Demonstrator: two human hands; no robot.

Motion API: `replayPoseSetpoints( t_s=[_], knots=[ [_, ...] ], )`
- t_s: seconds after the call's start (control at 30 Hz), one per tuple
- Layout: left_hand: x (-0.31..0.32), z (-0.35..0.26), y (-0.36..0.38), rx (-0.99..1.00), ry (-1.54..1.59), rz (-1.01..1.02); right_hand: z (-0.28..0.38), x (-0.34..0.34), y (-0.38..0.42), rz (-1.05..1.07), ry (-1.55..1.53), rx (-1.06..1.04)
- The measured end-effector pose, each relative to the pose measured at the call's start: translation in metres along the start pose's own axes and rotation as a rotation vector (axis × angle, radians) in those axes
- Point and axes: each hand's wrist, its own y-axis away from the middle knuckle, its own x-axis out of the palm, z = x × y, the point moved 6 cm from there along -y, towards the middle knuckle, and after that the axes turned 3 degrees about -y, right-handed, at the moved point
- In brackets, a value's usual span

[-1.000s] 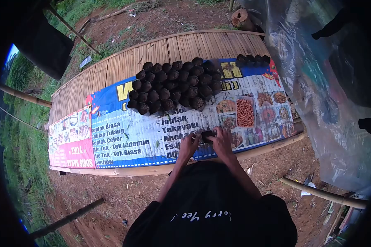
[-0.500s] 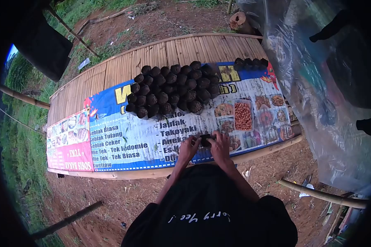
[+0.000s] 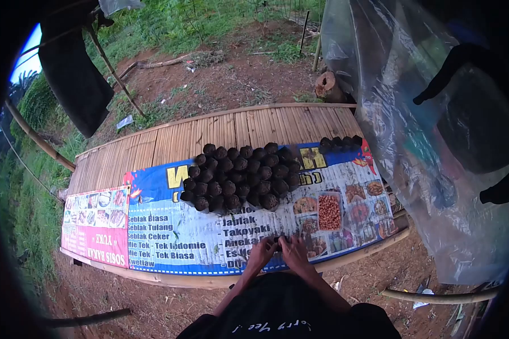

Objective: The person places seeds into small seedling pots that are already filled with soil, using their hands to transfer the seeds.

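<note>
Outdoors on red dirt, a slatted bamboo table [image 3: 169,144] fills the middle of the view, its near half covered by a printed food banner [image 3: 175,234] with menu words on it. At 6 o'clock the left hand [image 3: 261,254] and right hand [image 3: 296,252] sit close together at the near table edge, fingers closed on a small dark bag [image 3: 279,242] pinched between them; only a sliver of the bag shows. Just past the hands, toward 12 o'clock, a block of dark soil-filled bags [image 3: 240,175] stands packed in rows on the banner. A short row of the same bags [image 3: 339,142] sits at 1 o'clock, apart from the block. A clear tray of reddish seeds [image 3: 329,212] lies at 2 o'clock from the hands, near them. Clear plastic sheeting [image 3: 413,130] hangs along the right side. A tree stump [image 3: 327,86] stands beyond the table at 1 o'clock. Grass [image 3: 169,22] and a dark hanging cloth [image 3: 73,79] are at 11 o'clock. Bamboo poles [image 3: 435,296] lie on the ground at 4 o'clock.
</note>
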Motion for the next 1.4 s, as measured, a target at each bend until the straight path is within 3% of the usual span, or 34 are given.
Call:
replayPoseSetpoints(
  t_s=[0.13,0.2,0.3,0.57,0.67,0.83,1.07,1.13,1.27,1.4],
  knots=[
    [0.007,0.011,-0.004,-0.024,-0.064,-0.031,0.003,-0.001,0.003,0.075,0.083,0.027],
    [0.009,0.012,-0.006,-0.018,-0.074,-0.03,0.02,-0.02,0.0,0.063,0.187,-0.06],
    [0.011,0.016,-0.009,0.065,-0.118,-0.066,0.02,0.007,0.002,0.159,0.19,-0.113],
    [0.006,0.015,-0.009,0.054,-0.02,-0.071,0.017,0.016,0.001,0.146,0.185,-0.15],
    [0.006,0.014,-0.009,0.078,-0.001,-0.067,0.015,0.017,0.001,0.198,0.147,-0.094],
    [0.004,0.016,-0.008,0.029,0.023,-0.022,-0.01,0.01,0.005,0.045,-0.135,0.148],
    [0.016,0.035,-0.014,0.013,0.063,-0.011,-0.028,0.017,0.014,-0.064,-0.323,0.21],
    [0.006,0.014,-0.007,0.003,0.043,-0.005,-0.03,0.01,0.011,-0.157,-0.472,0.185],
    [-0.002,0.0,-0.004,-0.019,-0.04,0.019,-0.039,0.007,0.011,-0.091,-0.576,0.316],
    [0.004,0.006,-0.004,-0.055,-0.058,0.055,-0.039,0.001,0.011,-0.07,-0.496,0.436]
  ],
)
